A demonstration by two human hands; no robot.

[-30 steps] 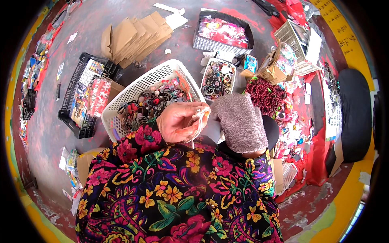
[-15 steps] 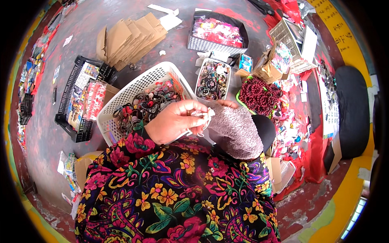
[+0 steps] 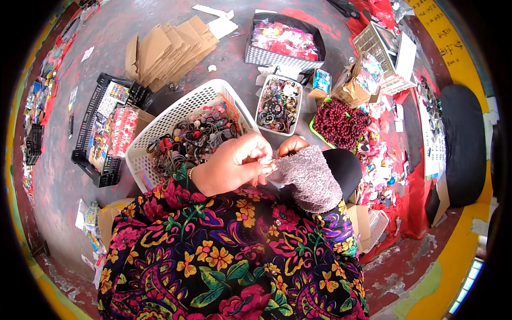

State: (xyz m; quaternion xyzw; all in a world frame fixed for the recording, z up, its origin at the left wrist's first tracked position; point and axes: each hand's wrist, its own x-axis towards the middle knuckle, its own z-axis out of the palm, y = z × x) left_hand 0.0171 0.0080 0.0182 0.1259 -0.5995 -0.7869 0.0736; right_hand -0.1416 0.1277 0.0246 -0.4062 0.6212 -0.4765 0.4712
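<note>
My left hand (image 3: 230, 164) is closed, its thumb and fingers pinching a small whitish piece (image 3: 266, 160) whose kind I cannot make out. Just beyond and to the right is my right hand (image 3: 293, 144), fingers curled and partly covered by a fuzzy mauve oversleeve (image 3: 312, 178); whatever it grips is hidden. Under and beyond my left hand stands a large white plastic basket (image 3: 140, 143), tilted, holding a heap of hair ties (image 3: 194, 136) in black, grey, red and pink. Beyond both hands sits a smaller white basket (image 3: 258, 118) with more hair ties and trinkets.
Dark red beads (image 3: 341, 122) fill a green tray right of my hands. A checked box (image 3: 282, 62) of pink packets stands farther off. Left are a black crate (image 3: 80, 154) and flattened cardboard (image 3: 173, 50). At right are an open carton (image 3: 354, 93) and a black seat (image 3: 464, 146).
My left hand has drawn slightly down and left with the whitish piece, which now shows less. My right hand has shifted a little left and toward me, showing more of its fingers.
</note>
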